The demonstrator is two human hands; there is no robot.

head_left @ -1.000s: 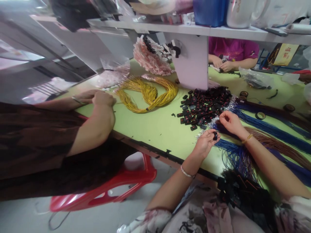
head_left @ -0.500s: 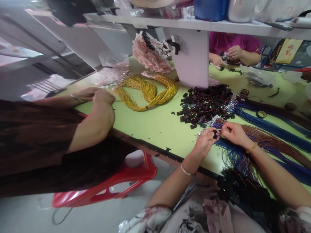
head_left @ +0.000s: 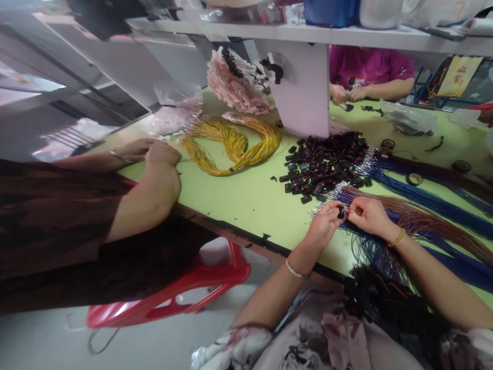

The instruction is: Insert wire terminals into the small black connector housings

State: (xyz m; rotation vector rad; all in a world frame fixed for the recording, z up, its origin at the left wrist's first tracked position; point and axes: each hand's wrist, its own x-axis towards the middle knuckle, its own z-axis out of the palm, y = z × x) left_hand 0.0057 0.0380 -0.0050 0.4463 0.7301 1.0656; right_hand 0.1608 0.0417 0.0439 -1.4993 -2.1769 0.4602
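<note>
Between the fingers of my left hand (head_left: 324, 222) is a small black connector housing (head_left: 341, 211). My right hand (head_left: 367, 215) is closed in a pinch right beside it, on a thin wire whose end meets the housing; how far the end reaches in is too small to tell. Under and behind my hands lie bundles of brown wires (head_left: 419, 222) and blue wires (head_left: 400, 186) with silvery terminal ends. A heap of black connector housings (head_left: 327, 162) is spread just beyond my left hand. More black pieces with wires (head_left: 389, 303) hang at the table edge by my lap.
Yellow wire bundles (head_left: 239, 146) lie on the green table (head_left: 231, 198) to the left, near a co-worker's hands (head_left: 154, 151). A shelf (head_left: 246, 32) and its upright panel (head_left: 302, 87) stand ahead. Tape rolls (head_left: 414, 179) lie at right. A red stool (head_left: 181, 293) stands below.
My right hand has shifted slightly left, closer to the housing in my left hand. Across the table, the hands of the person in purple have lowered. The view has moved slightly.
</note>
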